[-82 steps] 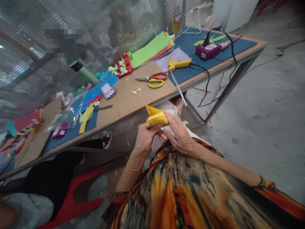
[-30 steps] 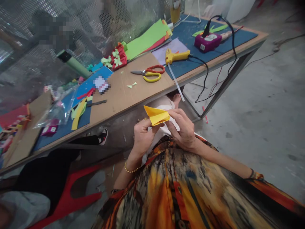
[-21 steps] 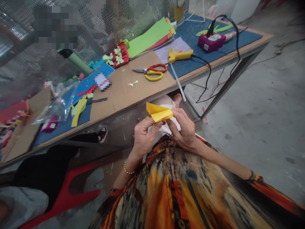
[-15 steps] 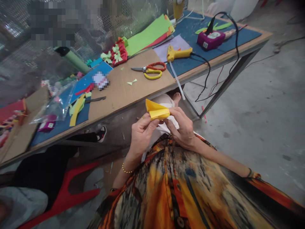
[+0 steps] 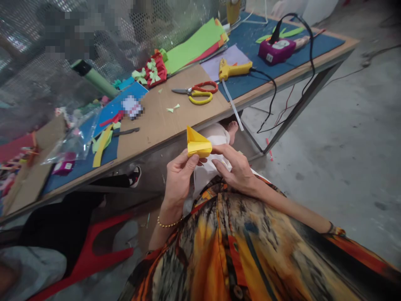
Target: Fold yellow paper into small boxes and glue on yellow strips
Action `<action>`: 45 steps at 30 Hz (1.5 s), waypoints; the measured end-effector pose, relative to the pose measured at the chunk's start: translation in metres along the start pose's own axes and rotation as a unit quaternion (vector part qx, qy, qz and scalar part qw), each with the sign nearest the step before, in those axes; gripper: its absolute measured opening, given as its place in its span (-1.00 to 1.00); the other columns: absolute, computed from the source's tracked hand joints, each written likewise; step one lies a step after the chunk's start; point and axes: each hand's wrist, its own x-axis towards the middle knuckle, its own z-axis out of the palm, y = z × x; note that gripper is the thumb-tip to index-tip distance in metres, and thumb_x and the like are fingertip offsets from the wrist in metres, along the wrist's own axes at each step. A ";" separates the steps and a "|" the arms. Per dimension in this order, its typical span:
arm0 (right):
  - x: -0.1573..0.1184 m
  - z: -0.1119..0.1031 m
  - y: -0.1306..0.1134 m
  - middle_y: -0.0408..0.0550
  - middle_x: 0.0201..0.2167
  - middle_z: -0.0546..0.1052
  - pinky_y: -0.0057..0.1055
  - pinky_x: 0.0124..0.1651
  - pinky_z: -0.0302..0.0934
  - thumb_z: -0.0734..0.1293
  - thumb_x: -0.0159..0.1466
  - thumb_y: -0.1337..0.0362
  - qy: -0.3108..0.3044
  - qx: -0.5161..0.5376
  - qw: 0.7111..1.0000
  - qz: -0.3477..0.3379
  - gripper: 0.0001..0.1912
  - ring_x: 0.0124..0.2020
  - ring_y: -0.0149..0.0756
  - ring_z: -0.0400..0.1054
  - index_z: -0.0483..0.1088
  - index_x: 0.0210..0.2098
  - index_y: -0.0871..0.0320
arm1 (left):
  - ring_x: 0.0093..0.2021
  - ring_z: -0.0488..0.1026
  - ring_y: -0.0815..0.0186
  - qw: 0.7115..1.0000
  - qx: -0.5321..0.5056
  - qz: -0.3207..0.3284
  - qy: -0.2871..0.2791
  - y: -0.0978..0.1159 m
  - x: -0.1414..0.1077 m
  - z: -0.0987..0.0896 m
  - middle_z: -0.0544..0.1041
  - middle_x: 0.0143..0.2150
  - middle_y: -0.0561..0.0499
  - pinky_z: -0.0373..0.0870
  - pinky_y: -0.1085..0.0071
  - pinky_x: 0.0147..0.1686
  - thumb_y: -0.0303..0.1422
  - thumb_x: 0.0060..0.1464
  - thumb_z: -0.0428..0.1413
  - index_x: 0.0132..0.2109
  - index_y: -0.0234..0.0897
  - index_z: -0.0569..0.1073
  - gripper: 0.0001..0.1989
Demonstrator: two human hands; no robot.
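Note:
A folded piece of yellow paper [image 5: 199, 146], with a pointed flap standing up at its left, is held above my lap. My left hand [image 5: 180, 177] pinches its lower left part between thumb and fingers. Beside it on the right is my right hand [image 5: 239, 169], thumb and index finger spread apart. The index fingertip is at the paper's right edge; whether it touches, I cannot tell. Beyond my hands, on a brown board [image 5: 150, 125], lie scissors [image 5: 197, 92] with one red and one yellow handle, and small pale green paper scraps [image 5: 173, 108].
A yellow glue gun [image 5: 234, 70] with its stick and cord lies on the table's right side, near a purple power box [image 5: 275, 50]. Green paper sheets [image 5: 194, 44] lie at the back. A seated person [image 5: 53, 234] on a red chair [image 5: 103, 259] is at the lower left.
My left hand and the yellow paper have shifted a little to the left. My right thumb and index finger have spread and drawn back from the paper's right side.

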 end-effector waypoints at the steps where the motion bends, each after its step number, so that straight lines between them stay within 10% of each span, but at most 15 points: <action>1: -0.001 -0.001 0.001 0.12 -0.02 0.68 -0.23 0.06 0.54 0.31 0.54 0.30 -0.009 0.008 1.000 0.010 -0.72 0.01 -0.20 0.61 0.45 0.21 0.17 | -0.31 0.63 0.34 1.000 -0.001 0.004 0.006 0.001 0.001 -0.003 0.75 -0.23 -0.03 0.57 0.45 -0.22 -0.03 0.11 0.48 -0.18 -0.15 0.80 -0.69; 14: 0.054 -0.039 0.023 0.04 0.07 0.70 -0.14 0.16 0.52 0.38 0.52 0.04 -0.089 0.114 0.986 0.085 -0.66 -0.02 -0.21 0.61 0.60 0.16 0.05 | -0.61 0.50 0.26 0.975 -0.093 -0.171 -0.102 0.006 0.026 -0.048 0.64 -0.49 -0.06 0.39 0.42 -0.75 0.11 -0.37 0.61 -0.41 -0.19 0.69 -0.46; 17: 0.068 -0.039 0.023 0.06 0.26 0.62 -0.08 0.27 0.47 0.41 0.47 -0.11 -0.151 0.195 0.968 0.051 -0.47 0.16 -0.15 0.56 0.53 0.29 0.00 | -0.65 0.43 0.28 0.976 -0.063 -0.173 -0.116 -0.001 0.031 -0.046 0.55 -0.57 -0.03 0.38 0.40 -0.75 0.18 -0.34 0.57 -0.41 -0.20 0.67 -0.43; 23: 0.082 -0.042 0.016 0.01 -0.04 0.69 -0.23 0.08 0.50 0.44 0.48 -0.03 -0.250 0.285 0.925 0.014 -0.68 -0.02 -0.25 0.58 0.66 -0.07 0.09 | -0.58 0.41 0.34 0.969 0.020 -0.145 -0.200 0.008 0.042 -0.042 0.57 -0.54 -0.05 0.43 0.40 -0.54 0.21 -0.28 0.55 -0.47 -0.24 0.66 -0.42; 39: 0.062 -0.049 0.024 0.04 0.00 0.69 -0.08 0.17 0.53 0.54 0.36 -0.09 -0.211 0.309 0.925 0.073 -0.62 0.04 -0.15 0.60 0.65 -0.01 0.02 | -0.43 0.59 0.14 0.930 0.122 -0.047 -0.345 0.055 0.054 -0.043 0.67 -0.38 -0.21 0.59 0.24 -0.35 0.12 -0.01 0.48 -0.34 -0.24 0.79 -0.52; 45: 0.056 -0.048 0.010 0.04 -0.12 0.70 -0.08 0.10 0.53 0.52 0.38 -0.09 -0.187 0.306 0.932 0.053 -0.64 -0.04 -0.15 0.61 0.64 -0.12 0.08 | -0.45 0.59 0.09 0.905 0.134 -0.100 -0.390 0.065 0.062 -0.038 0.62 -0.49 -0.15 0.55 0.23 -0.37 -0.06 -0.25 0.62 -0.31 -0.20 0.81 -0.60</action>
